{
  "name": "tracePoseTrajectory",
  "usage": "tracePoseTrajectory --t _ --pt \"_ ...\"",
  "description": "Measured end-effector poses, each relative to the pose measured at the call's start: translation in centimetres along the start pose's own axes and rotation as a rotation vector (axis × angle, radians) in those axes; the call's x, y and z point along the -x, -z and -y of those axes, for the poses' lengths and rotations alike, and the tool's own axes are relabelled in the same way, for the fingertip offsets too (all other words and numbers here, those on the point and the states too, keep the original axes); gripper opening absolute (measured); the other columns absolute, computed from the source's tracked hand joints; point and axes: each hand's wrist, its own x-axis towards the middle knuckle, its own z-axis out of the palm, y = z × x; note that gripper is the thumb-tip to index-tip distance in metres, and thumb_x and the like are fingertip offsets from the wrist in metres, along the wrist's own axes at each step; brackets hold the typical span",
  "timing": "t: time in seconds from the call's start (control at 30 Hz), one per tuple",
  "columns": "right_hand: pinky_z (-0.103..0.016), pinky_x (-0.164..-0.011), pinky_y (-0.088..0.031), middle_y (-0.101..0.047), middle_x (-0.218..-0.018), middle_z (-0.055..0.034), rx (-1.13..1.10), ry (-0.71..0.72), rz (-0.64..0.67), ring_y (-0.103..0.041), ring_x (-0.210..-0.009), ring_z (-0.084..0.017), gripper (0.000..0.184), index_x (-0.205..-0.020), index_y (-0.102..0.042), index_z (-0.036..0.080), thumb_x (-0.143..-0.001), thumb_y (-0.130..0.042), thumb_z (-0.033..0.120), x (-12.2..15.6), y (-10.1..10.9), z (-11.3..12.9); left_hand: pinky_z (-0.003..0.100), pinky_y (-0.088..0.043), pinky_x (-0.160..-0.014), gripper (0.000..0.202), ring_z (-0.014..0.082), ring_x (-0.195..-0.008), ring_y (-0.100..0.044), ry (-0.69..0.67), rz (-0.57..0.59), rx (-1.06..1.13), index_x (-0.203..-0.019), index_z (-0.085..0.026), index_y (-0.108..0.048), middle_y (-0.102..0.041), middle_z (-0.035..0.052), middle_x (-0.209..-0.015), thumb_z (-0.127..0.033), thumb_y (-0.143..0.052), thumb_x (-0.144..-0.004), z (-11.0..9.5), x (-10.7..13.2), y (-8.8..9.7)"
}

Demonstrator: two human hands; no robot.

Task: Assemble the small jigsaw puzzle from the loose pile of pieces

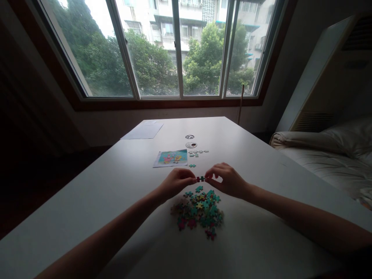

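Observation:
Between my two hands are small jigsaw puzzle pieces [200, 179], red at the left and green at the right, side by side. My left hand [178, 182] pinches the red end between thumb and fingers. From the other side, my right hand [225, 179] pinches the green end. Whether the pieces are locked together is too small to tell. Just below lies a heap of loose jigsaw pieces [203, 209], mostly teal, with some red and yellow. Beyond my hands rests a colourful cartoon picture sheet [172, 158].
Several pale puzzle pieces [195, 152] and a teal pair [192, 166] lie beside the picture. Two round items [191, 145] are farther back on the white table [244, 147]. Paper sheets [143, 131] lie at the far left. A couch [325, 147] stands at the right.

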Motion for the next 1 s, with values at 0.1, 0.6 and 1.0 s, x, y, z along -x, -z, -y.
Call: tracePoseTrajectory --t 0.1,0.6,1.0 --pt "-0.026 -0.068 -0.036 -0.063 -0.075 -0.0009 0.010 0.023 0.004 -0.054 -0.065 -0.010 0.009 -0.083 -0.059 0.019 -0.080 -0.053 0.024 0.0 0.0 0.0 0.019 -0.031 -0.048 0.015 0.0068 -0.050 -0.041 -0.003 0.010 -0.003 -0.067 -0.012 -0.063 -0.053 -0.0032 -0.054 -0.027 -0.061 -0.066 -0.1 0.1 -0.1" --pt "-0.028 -0.070 -0.034 -0.063 -0.069 0.0004 0.174 0.026 -0.225 -0.055 -0.064 -0.011 0.011 -0.076 -0.061 0.019 -0.081 -0.053 0.025 -0.7 1.4 -2.1 0.020 -0.034 -0.050 0.025 0.0092 -0.054 -0.042 -0.016 -0.059 -0.436 -0.074 -0.011 -0.061 -0.053 -0.0006 -0.060 -0.035 -0.052 -0.073 2.4 -1.0 2.3" --pt "-0.025 -0.065 -0.037 -0.062 -0.070 0.0001 -0.018 -0.151 0.005 -0.052 -0.061 -0.009 0.010 -0.075 -0.063 0.019 -0.076 -0.057 0.026 -1.8 -1.6 -3.1 0.022 -0.036 -0.052 0.030 0.0135 -0.057 -0.051 0.123 0.117 -0.583 -0.075 -0.013 -0.062 -0.059 0.0018 -0.063 -0.040 -0.051 -0.069 2.8 -1.2 4.9"
